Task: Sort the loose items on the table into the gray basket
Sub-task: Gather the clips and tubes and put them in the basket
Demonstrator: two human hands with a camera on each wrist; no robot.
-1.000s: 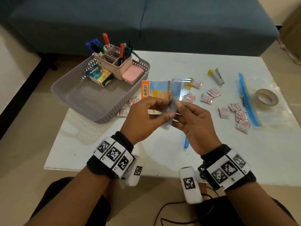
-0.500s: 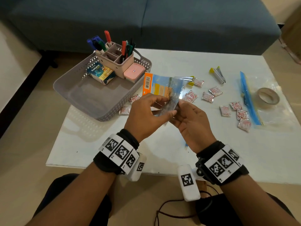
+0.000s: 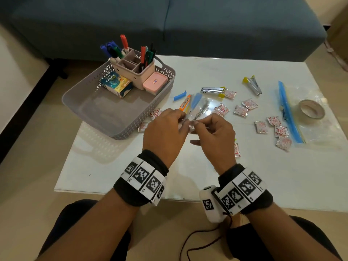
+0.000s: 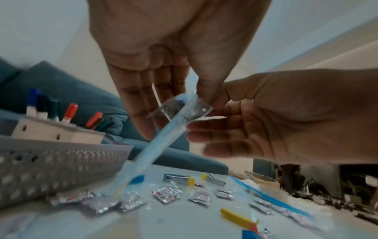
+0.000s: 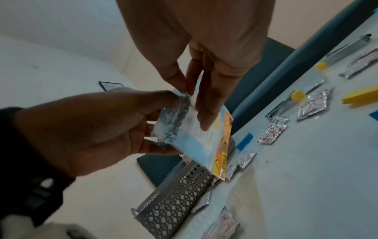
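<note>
You are holding one clear packet with an orange edge above the table, just right of the gray basket. Your left hand and right hand are meeting at its near end, each pinching it between thumb and forefinger while the other fingers are hanging loose. In the basket are sitting one pink organizer of markers, one pink case and one box. Lying loose on the table are two staplers, one tape roll and some twelve foil sachets (the wrist views blur them).
</note>
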